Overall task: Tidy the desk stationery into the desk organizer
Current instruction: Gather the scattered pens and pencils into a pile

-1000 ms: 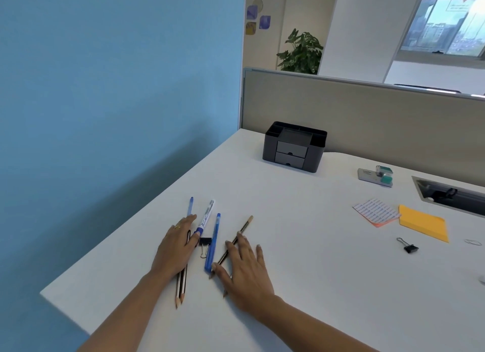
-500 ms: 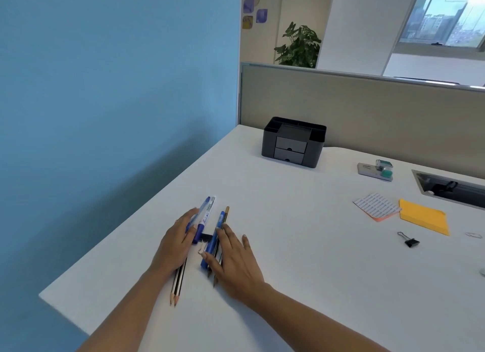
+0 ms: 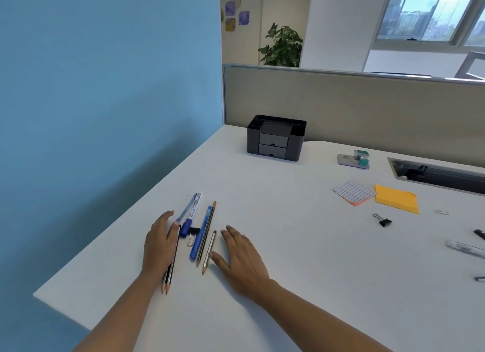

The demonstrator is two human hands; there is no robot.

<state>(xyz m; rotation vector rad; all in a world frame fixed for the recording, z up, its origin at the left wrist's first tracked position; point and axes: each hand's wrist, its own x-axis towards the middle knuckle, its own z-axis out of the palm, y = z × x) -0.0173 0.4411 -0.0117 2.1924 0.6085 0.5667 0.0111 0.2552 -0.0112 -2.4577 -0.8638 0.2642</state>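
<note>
A black desk organizer [image 3: 276, 138] with two small drawers stands at the back of the white desk [image 3: 288, 259]. Near the front left lies a bundle of stationery: a white-and-blue marker [image 3: 191, 214], a blue pen [image 3: 201, 234], a long pencil [image 3: 206, 233], a grey pencil [image 3: 209, 252], two striped pencils [image 3: 172, 266] and a small binder clip [image 3: 193, 233]. My left hand [image 3: 160, 242] lies flat on the striped pencils, fingers straight. Just right of the grey pencil, my right hand [image 3: 241, 256] rests flat on the desk, holding nothing.
To the right lie a stapler [image 3: 354, 160], a white note pad [image 3: 353, 191], orange sticky notes [image 3: 396, 199], a black binder clip [image 3: 383, 220], a paper clip [image 3: 442, 212] and a pen [image 3: 464, 248]. A cable slot [image 3: 435, 174] sits by the partition. The desk edge is at the left.
Both hands pushed the scattered pens and pencils together into a near-parallel bundle. My right hand has now drawn away to the right of it, off the pencils.
</note>
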